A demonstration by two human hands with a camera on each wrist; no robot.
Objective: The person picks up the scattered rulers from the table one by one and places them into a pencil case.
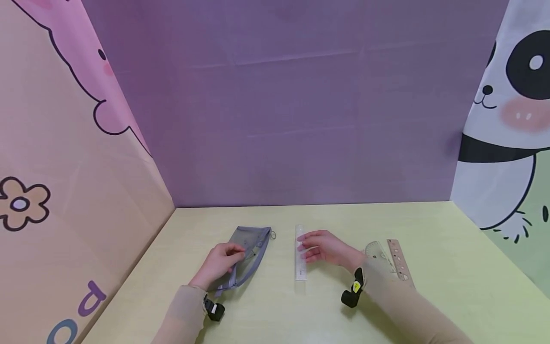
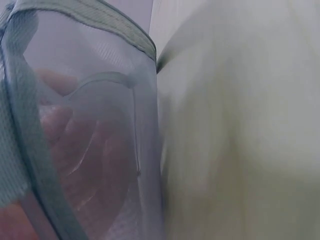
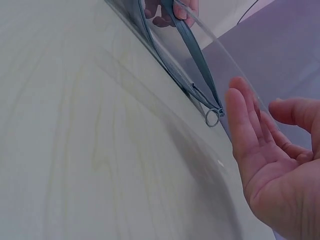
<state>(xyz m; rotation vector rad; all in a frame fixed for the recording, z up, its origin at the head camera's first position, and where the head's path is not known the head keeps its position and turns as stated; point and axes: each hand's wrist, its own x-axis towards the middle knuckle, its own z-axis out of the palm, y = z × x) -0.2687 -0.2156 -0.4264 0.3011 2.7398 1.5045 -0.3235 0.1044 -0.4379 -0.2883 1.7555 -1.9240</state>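
Nearest me, a black wrist camera (image 1: 215,311) sits at ten o'clock and its twin (image 1: 351,298) at two, each at the end of a beige sleeve (image 1: 180,308).

At eleven o'clock, my left hand (image 1: 221,263) grips the grey mesh pouch (image 1: 254,258), fingers partly seen through the mesh. The pouch lies between eleven and twelve, its zip edges standing apart on the side toward the ruler and a small ring (image 3: 212,118) at its far corner. I judge it best to pinch just one side, so the gap stays wide and the mesh doesn't sag across it.

Just past twelve, the clear ruler (image 1: 300,267) points away from me; my right hand (image 1: 331,248), at one o'clock, pinches its right edge between thumb and fingers. I can't tell whether its near end touches the tabletop (image 1: 301,320). A light hold on the edge, with the narrow end leading, should suit so thin a strip and spare the zip.

At two o'clock, a clear protractor (image 1: 375,251) lies partly behind my sleeve, with a pink ruler (image 1: 398,258) beside it. Beyond, at twelve, a purple backdrop (image 1: 275,110) rises.
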